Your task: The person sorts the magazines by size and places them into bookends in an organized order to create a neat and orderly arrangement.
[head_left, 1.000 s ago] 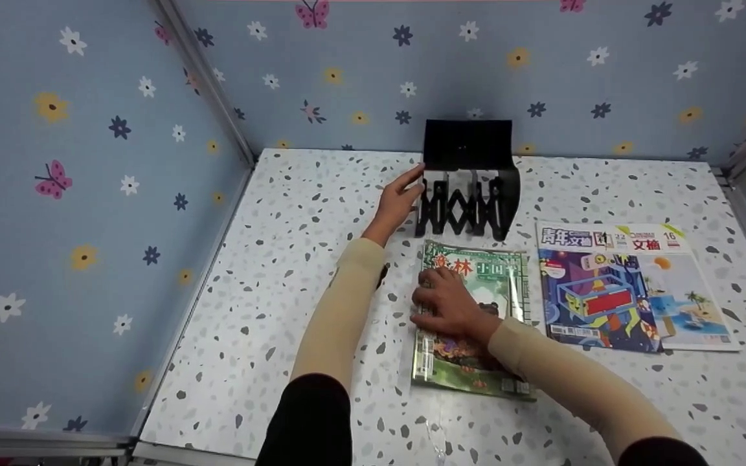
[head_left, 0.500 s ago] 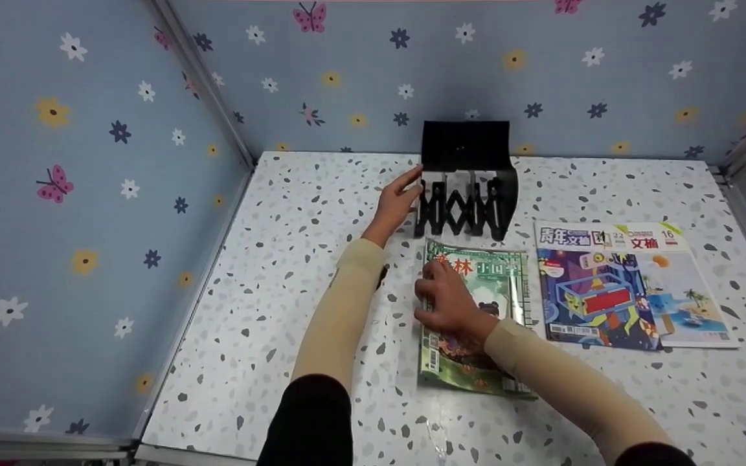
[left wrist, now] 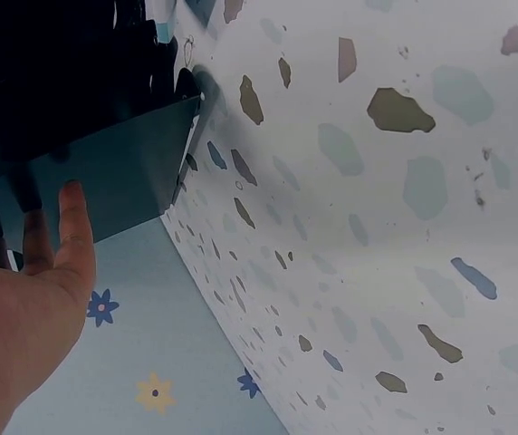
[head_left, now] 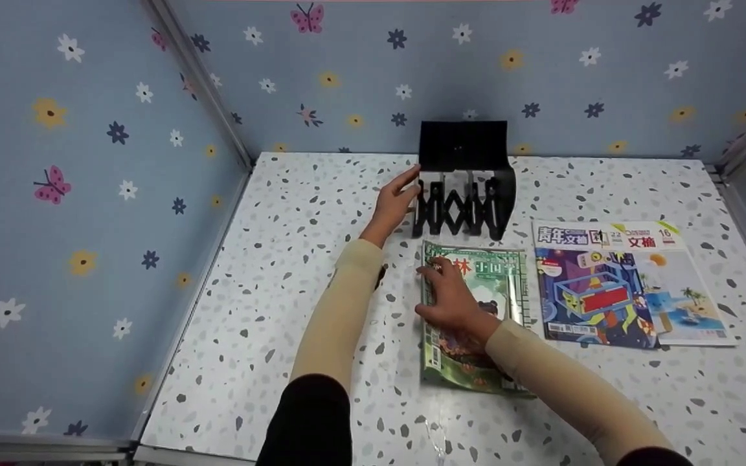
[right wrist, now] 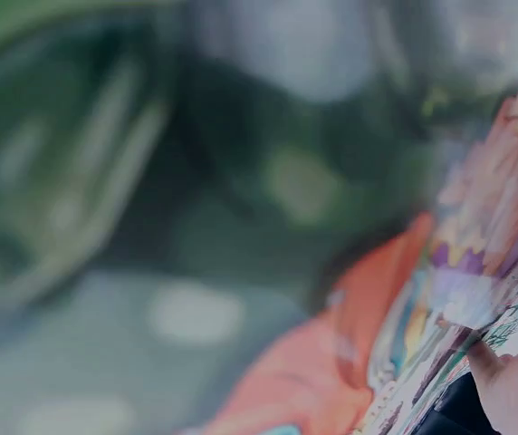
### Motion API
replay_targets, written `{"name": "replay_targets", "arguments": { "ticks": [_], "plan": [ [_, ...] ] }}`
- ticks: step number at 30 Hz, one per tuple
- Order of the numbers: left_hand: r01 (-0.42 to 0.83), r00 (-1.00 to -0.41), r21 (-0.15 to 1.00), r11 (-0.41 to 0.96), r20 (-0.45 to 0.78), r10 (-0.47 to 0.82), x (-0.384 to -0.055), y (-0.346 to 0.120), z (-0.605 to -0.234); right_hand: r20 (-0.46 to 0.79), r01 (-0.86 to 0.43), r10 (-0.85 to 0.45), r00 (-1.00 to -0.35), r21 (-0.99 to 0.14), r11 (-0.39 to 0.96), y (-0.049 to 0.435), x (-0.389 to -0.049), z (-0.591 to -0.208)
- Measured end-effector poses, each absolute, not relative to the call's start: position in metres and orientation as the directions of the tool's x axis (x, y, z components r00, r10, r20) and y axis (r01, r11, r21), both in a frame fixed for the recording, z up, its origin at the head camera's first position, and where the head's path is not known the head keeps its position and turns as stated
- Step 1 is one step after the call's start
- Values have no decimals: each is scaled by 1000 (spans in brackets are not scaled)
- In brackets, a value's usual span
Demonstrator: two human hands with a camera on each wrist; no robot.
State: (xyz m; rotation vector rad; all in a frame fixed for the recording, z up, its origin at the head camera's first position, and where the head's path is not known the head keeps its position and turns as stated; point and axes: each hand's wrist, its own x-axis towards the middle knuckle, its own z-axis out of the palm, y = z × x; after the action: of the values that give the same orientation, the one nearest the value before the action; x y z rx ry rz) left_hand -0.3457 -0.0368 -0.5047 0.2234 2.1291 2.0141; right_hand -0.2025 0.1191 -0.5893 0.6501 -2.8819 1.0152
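Note:
My left hand (head_left: 394,206) rests its outstretched fingers on the left end of a black expandable book rack (head_left: 456,210), which has a crisscross lattice base and an upright panel. In the left wrist view, fingertips (left wrist: 72,195) lie against its dark side plate (left wrist: 141,168). My right hand (head_left: 454,301) reaches across a stack of green-covered magazines (head_left: 470,382) in front of the rack. Its fingers and thumb curl at the left edge and grip the top magazine, whose lower left part bows upward. In the right wrist view, the bent glossy cover (right wrist: 286,199) fills most of the frame.
On the right of the speckled white table (head_left: 282,310) lie two overlapping magazines, a dark blue one (head_left: 596,298) partly over a light one with a beach picture (head_left: 690,304). Flower-patterned panels (head_left: 373,65) stand behind and to the left.
The right hand's fingers have shifted slightly and spread at the magazine's left edge. That side of the cover has bowed and moved a little right. The left hand stays at the rack.

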Motion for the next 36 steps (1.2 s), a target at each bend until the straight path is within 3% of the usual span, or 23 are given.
{"name": "replay_targets", "arguments": {
  "ticks": [4,15,26,36],
  "plan": [
    [-34,-967,997,69,-50,250,-341,-38,-497,107,-360,-375,-921,-603,712,119,-202,-590],
    [11,-972,997,78,-8,235,-356,-35,-526,140,-382,-382,-913,-617,688,120,-205,-587],
    [-27,-968,997,67,-43,249,-342,-39,-499,196,-458,-431,-881,-580,674,123,-210,-589],
    [-18,-969,997,70,-35,245,-339,-40,-496,141,-402,-395,-908,-564,721,120,-210,-588]
  ]
}}
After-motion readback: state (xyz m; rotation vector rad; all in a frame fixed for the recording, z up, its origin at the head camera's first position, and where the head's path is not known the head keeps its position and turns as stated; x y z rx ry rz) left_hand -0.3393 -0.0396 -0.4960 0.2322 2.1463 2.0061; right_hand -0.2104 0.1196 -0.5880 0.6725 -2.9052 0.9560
